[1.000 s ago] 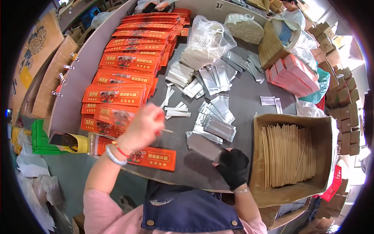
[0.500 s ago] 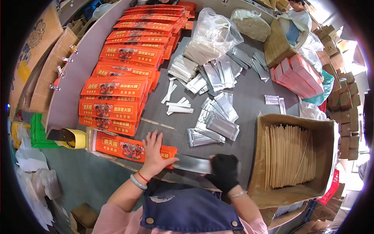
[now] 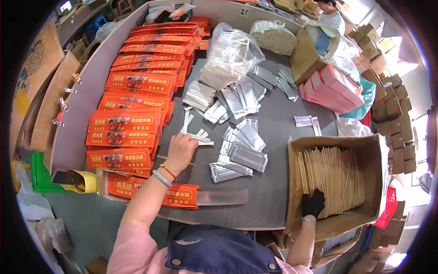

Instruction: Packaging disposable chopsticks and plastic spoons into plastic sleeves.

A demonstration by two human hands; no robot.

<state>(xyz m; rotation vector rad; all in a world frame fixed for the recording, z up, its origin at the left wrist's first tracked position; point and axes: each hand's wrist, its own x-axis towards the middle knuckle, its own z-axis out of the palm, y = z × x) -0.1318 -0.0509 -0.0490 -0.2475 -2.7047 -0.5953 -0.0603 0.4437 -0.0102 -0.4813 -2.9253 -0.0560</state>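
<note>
My left hand (image 3: 182,150) is closed, its fingertips pinched on a slim white paper strip (image 3: 200,139) in a small loose group. Below that forearm, orange printed paper sleeves (image 3: 180,195) lie in a shallow holder at the table's front edge. A smooth grey shiny strip (image 3: 223,196) sticks out from their right end. My right hand (image 3: 313,203), in a black glove with bare fingertips, reaches into a cardboard box (image 3: 294,182) at the right. Its fingers bend against the wooden chopsticks (image 3: 335,178) there; how many it grips is hidden.
Overlapping orange sleeves (image 3: 141,82) fill the table's left side. Silver packets (image 3: 248,157) lie mid-table, with a clear bag of white strips (image 3: 230,59) behind. Pink-red boxes (image 3: 331,91) stand at the far right. A yellow ring-shaped thing (image 3: 86,181) sits by the left front corner.
My left hand has left the front sleeves and moved up to the white strips. My right hand has let go of the grey strip and moved right into the chopstick box.
</note>
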